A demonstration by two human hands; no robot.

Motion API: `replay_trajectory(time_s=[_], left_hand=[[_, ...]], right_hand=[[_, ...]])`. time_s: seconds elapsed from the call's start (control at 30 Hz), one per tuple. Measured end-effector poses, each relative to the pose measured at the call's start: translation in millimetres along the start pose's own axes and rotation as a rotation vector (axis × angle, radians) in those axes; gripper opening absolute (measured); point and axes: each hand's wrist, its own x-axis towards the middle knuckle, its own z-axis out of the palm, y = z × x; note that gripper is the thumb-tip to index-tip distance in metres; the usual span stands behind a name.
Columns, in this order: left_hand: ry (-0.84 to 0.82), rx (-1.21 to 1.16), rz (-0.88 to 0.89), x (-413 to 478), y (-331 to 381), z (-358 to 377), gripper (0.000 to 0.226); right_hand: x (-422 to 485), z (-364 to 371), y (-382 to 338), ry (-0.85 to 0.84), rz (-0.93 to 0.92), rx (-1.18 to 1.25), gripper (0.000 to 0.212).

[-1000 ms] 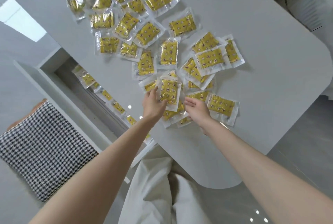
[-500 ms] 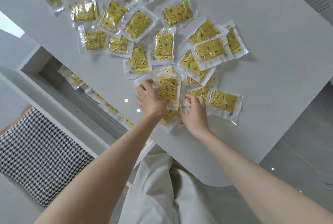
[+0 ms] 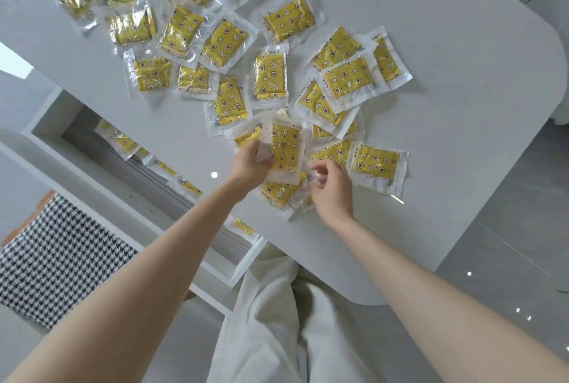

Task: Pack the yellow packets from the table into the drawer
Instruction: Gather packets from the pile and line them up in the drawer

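Several yellow packets in clear wrappers lie scattered over the white table [image 3: 446,44]. My left hand [image 3: 248,164] grips one yellow packet [image 3: 284,148] by its left edge, lifted a little above the pile. Just to its right, my right hand [image 3: 331,188] pinches the clear edge of another packet [image 3: 281,193] lying on the table. A further packet [image 3: 377,164] rests flat beside my right hand. Under the table's left edge, the open white drawer [image 3: 101,173] holds a row of packets [image 3: 123,142].
A black-and-white houndstooth cushion [image 3: 52,262] sits at the lower left beside the drawer. My legs in white trousers [image 3: 277,321] are below the table's near edge. The table's rounded right end [image 3: 523,75] is bare of packets.
My left hand has raised its packet slightly off the pile. My right hand's fingers have curled from lying flat on the pile to pinching a packet's edge.
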Motion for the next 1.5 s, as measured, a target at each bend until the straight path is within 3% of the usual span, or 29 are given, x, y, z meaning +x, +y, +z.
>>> replay_trajectory(time_s=[0.1,0.2,0.27,0.4,0.53,0.67,0.87,1.1,1.3,1.5], left_hand=[[-0.114,-0.010,-0.019,-9.4,-8.5,-14.7,0.022],[-0.194,0.127,-0.022,-19.7,-15.9,-14.6,0.031],[-0.211,0.254,-0.019,-24.4,-18.4,-6.7,0.039],[-0.080,0.349,0.022,-31.5,-20.9,12.2,0.036],[0.121,0.464,0.077,-43.1,-15.3,30.9,0.057],[0.175,0.570,0.119,-48.6,-14.8,47.7,0.061],[0.204,0.573,0.123,-50.7,-14.6,53.5,0.053],[0.189,0.473,0.057,-49.7,-6.5,58.3,0.065],[0.264,0.470,0.119,-59.0,-15.9,72.6,0.060],[0.220,0.436,0.125,-68.6,-25.0,83.8,0.046]], right_hand=[[1.4,-22.2,2.5,0.125,0.017,0.066,0.028],[9.1,-50.4,12.1,0.244,-0.027,-0.090,0.039],[19.9,-67.4,23.1,0.215,-0.014,-0.214,0.054],[37.6,-84.8,43.6,0.014,0.067,-0.392,0.079],[38.1,-84.8,48.3,-0.002,0.035,-0.620,0.073],[26.6,-81.4,53.1,0.033,0.079,-0.704,0.062],[0.2,-75.4,72.5,0.019,0.267,-0.593,0.054],[-26.8,-69.9,79.5,0.112,0.418,-0.170,0.025],[-46.7,-65.3,79.5,0.125,0.383,-0.045,0.019],[-57.2,-62.0,79.4,0.123,0.305,0.073,0.019]])
